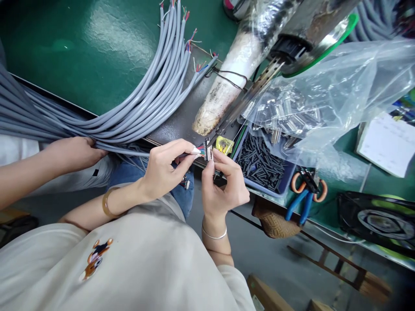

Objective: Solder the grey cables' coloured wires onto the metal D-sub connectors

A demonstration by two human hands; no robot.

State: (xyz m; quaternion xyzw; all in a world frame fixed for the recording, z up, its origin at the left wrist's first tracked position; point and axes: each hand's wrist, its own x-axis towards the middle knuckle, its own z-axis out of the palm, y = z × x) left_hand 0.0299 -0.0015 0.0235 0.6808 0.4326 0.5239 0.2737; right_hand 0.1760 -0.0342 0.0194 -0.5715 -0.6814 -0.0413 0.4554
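Observation:
Pinched between the thumb and fingers of my left hand [167, 166] are the thin coloured wires at the end of a grey cable [129, 151]. My right hand [223, 183] grips a small metal connector [208, 150] with a row of dark pins, held upright against the wire ends. The connector sits right by the tip of a soldering iron [236, 108]. Beside it lies a small yellow piece [224, 145]. A large bundle of grey cables [152, 99] with stripped coloured ends curves across the bench.
Another person's hand [74, 156] touches the cables at the left. A blue tray [281, 190] holds black tubes, and a plastic bag [350, 82] with metal connectors overlaps it. Blue-handled pliers [300, 207], orange-handled scissors [320, 190] and a black fan [382, 220] are at the right.

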